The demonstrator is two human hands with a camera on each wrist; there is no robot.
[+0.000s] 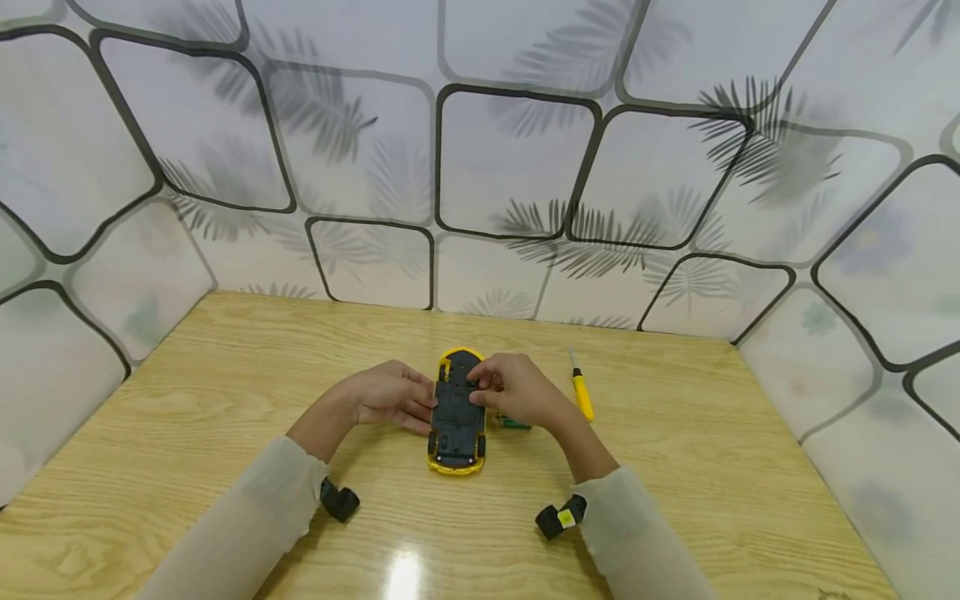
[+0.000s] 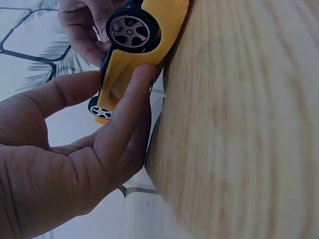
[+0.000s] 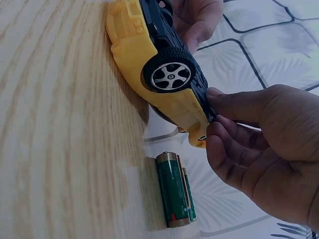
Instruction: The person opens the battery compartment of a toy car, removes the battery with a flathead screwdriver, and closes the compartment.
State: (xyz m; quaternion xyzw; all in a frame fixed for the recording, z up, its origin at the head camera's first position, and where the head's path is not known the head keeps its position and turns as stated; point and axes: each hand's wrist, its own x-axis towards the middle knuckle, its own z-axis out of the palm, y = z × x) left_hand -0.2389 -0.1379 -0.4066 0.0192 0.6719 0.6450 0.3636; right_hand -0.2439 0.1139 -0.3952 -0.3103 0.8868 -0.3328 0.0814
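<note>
A yellow toy car [image 1: 455, 417] is turned upside down, its black underside facing up. My left hand [image 1: 392, 397] grips one long side; in the left wrist view the thumb is at the underside's edge and a finger lies along the yellow body [image 2: 127, 69]. On the opposite side, toward the far end, my right hand [image 1: 517, 390] pinches at the chassis edge with thumb and curled fingers. Those fingers hide the wheel area there; I cannot tell whether a small part is between them. A silver-spoked wheel [image 3: 171, 76] shows nearer the other end.
Green batteries [image 3: 174, 191] lie on the table beside the car, partly behind my right hand in the head view. A screwdriver [image 1: 581, 392] with a yellow handle lies farther right. Patterned panels [image 1: 517, 167] enclose the wooden table [image 1: 225, 383] at the back and sides.
</note>
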